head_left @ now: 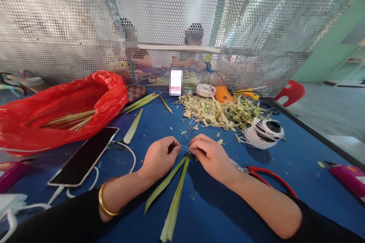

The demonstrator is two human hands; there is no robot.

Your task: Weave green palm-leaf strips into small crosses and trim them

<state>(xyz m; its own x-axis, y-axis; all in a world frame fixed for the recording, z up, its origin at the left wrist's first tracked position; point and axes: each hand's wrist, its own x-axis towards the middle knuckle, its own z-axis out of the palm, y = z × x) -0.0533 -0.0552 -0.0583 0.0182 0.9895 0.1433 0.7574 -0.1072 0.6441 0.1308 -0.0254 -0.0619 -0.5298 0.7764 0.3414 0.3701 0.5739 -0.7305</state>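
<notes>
Low over the blue table, my left hand [161, 156] pinches a thin white thread [185, 147] that spans the short gap to my right hand [211, 155]. My right hand is closed too, its fingertips together at the upper tip of a bundle of long green leaf strips [177, 201]. The strips hang toward me, one splayed off to the left. Whether the thread loops around the tip is too small to tell. Partly under my right forearm lie red-handled scissors [270, 176]. A spool of white thread [264, 133] sits further right.
An open red plastic bag [68, 110] of leaf strips stands at left, beside a phone [85, 157] with a white cable. Leaf scraps [219, 110] pile up behind my right hand. A perforated metal screen [165, 15] closes the back; people sit beyond it.
</notes>
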